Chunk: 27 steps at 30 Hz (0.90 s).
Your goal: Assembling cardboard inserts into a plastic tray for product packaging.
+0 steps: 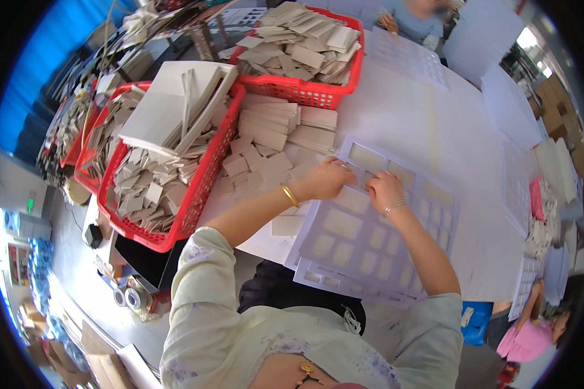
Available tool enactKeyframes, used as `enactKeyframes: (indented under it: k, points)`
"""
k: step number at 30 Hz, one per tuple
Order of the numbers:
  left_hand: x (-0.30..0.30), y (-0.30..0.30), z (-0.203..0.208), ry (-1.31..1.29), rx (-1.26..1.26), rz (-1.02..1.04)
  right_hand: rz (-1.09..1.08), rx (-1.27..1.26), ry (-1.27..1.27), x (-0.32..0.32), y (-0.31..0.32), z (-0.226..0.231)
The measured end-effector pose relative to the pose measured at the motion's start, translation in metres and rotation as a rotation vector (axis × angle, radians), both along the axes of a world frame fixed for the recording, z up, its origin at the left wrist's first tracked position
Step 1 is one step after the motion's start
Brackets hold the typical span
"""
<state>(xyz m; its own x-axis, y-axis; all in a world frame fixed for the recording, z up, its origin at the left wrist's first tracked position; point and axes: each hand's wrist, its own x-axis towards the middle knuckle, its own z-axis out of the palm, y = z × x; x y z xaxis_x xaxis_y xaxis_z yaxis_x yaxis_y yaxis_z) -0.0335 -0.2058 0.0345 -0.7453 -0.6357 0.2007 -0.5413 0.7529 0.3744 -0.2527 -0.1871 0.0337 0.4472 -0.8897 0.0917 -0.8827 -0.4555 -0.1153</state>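
A stack of white panels [368, 223] with rectangular windows of several sizes lies on the table in front of me. Pale cardboard shows in the windows. My left hand [331, 177] rests over the top panel's upper left part, its fingers curled down at a window's edge. Close beside it, my right hand [387, 190] has its fingertips pinched together on a bar between windows. Whatever either hand grips is hidden under the fingers. Loose pale cardboard rectangles [274, 166] lie just left of the panels, with neat piles of cardboard strips [263, 127] behind them.
A red basket [200, 198] of cardboard pieces, topped by large sheets [169, 104], stands left. Another filled red basket [292, 86] stands behind. Across the white table [405, 120], a co-worker [414, 23] sits by another windowed panel [412, 58]. A person in pink [527, 339] is at far right.
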Motion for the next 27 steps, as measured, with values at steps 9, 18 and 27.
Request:
enactKeyframes:
  k: [9, 18, 27]
  points:
    - [0.131, 0.103, 0.092, 0.392, -0.281, 0.165, -0.027, 0.101, 0.179, -0.015, -0.004, 0.009]
    - [0.327, 0.166, 0.077, 0.267, -0.362, 1.104, 0.247, -0.137, 0.014, 0.118, -0.022, 0.066]
    - [0.344, 0.166, 0.048, -0.146, -0.112, 1.196, 0.71, -0.071, -0.141, 0.38, 0.052, 0.089]
